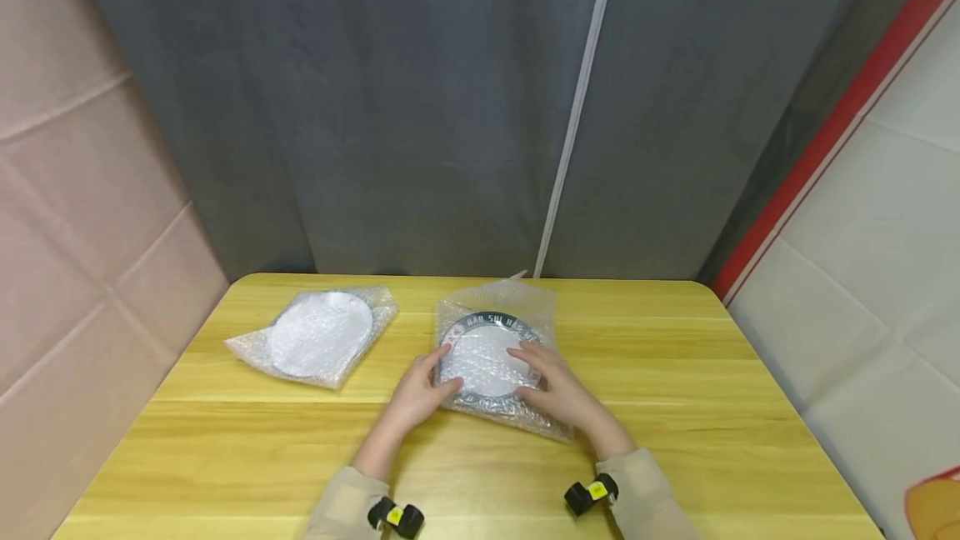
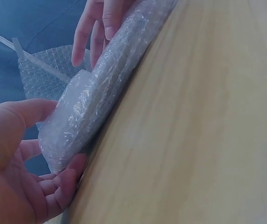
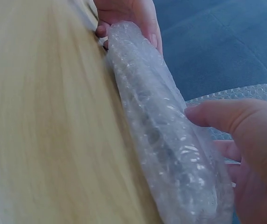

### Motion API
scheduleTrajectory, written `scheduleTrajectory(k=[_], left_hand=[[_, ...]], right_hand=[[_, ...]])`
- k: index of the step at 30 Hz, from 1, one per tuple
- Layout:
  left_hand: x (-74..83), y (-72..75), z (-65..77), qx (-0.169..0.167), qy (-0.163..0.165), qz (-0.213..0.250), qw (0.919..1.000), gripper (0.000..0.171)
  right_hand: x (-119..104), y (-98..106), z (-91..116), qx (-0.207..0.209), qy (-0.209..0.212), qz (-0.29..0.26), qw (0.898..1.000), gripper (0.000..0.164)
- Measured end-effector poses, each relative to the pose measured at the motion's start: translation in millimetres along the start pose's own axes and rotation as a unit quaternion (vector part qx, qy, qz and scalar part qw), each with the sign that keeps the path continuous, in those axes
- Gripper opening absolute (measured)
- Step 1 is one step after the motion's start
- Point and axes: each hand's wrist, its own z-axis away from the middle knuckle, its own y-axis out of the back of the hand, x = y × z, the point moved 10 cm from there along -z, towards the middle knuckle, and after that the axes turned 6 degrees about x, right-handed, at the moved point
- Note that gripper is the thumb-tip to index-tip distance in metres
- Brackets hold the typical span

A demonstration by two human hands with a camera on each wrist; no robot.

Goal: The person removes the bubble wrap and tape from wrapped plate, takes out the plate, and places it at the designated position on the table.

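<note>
A round plate-like thing in bubble wrap (image 1: 491, 354), with a white middle and a dark rim bearing pale letters, lies on the table between the hands. My left hand (image 1: 418, 394) grips its left side; in the left wrist view the thumb (image 2: 40, 111) lies on top and the other fingers curl at the lower edge. On the right side, my right hand (image 1: 562, 390) touches the wrap with its thumb (image 3: 206, 113), its fingers fairly straight. The wrap's loose flap (image 1: 517, 294) stretches towards the back. Part of the right fingers is hidden behind the package.
Another bubble-wrapped round thing (image 1: 321, 333) with a white face lies at the left on the wooden table (image 1: 675, 407). A dark grey curtain (image 1: 420, 107) hangs behind the table's back edge. Pale cloth walls (image 1: 82, 215) stand at both sides.
</note>
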Motion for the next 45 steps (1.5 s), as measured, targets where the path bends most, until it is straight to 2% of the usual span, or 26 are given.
scheduleTrajectory(k=[7,12,22,30,40,45], left_hand=[[-2.1,-2.5,1.1,-0.013,0.000,-0.020,0.9997,0.079],[-0.8,-4.4,1.4,-0.027,-0.002,-0.012,0.9996,0.087],[3.6,-3.0,1.9,-0.042,-0.014,0.006,0.9990,0.087],[3.6,-1.2,3.6,-0.071,0.006,0.022,0.9972,0.086],[7.0,16.1,0.7,-0.041,-0.012,0.027,0.9987,0.086],[6.4,26.7,0.2,-0.026,-0.004,0.015,0.9995,0.089]], right_hand=[[0,2,2,-0.008,-0.009,-0.007,1.000,0.063],[2,3,2,-0.014,-0.015,-0.010,1.000,0.066],[1,9,1,-0.007,-0.011,-0.016,1.000,0.064],[-4,17,2,0.002,0.005,-0.031,1.000,0.065],[-8,25,1,0.020,0.020,-0.005,1.000,0.066],[-8,32,2,0.033,0.011,-0.007,0.999,0.067]])
